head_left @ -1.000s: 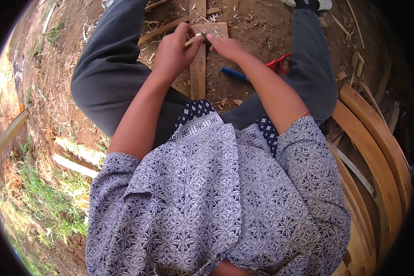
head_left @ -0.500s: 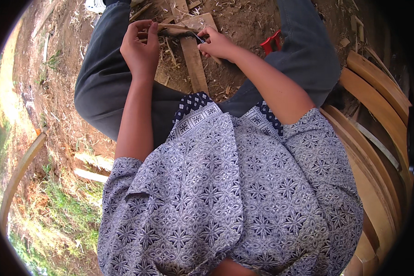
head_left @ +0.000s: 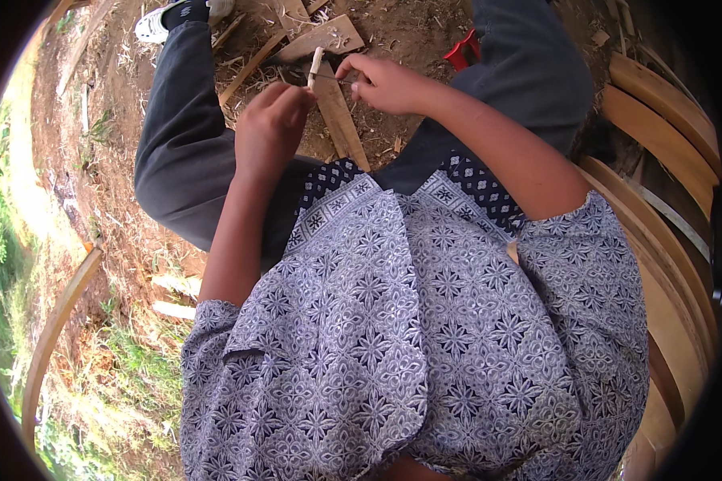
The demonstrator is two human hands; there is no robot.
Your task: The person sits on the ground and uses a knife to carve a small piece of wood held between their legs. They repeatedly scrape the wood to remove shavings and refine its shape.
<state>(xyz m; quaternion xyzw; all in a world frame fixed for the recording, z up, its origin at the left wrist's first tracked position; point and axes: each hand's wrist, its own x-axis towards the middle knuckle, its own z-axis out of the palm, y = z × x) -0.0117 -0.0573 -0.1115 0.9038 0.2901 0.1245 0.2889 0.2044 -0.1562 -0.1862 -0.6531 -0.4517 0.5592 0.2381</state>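
My left hand (head_left: 274, 127) is closed around the lower end of a short, pale wooden stick (head_left: 316, 67), which points up and away from me. Close on its right, my right hand (head_left: 387, 85) is closed on a thin-bladed knife (head_left: 342, 81). The narrow blade reaches left to the stick and seems to meet it just above my left fingers. The knife's handle is hidden in my right hand. Under the hands a narrow wooden board (head_left: 341, 120) lies on the ground between my legs, with a flat wood offcut (head_left: 326, 40) beyond it.
Wood shavings and scraps litter the brown soil. A red object (head_left: 462, 53) lies by my right leg. Several curved wooden pieces (head_left: 658, 128) are stacked at my right. On the left, another curved piece of wood (head_left: 56, 321) stands near grass (head_left: 140, 361).
My left hand has moved right and turned, so the stick now points away from me instead of across toward my right hand. The right hand has shifted slightly right and nearer.
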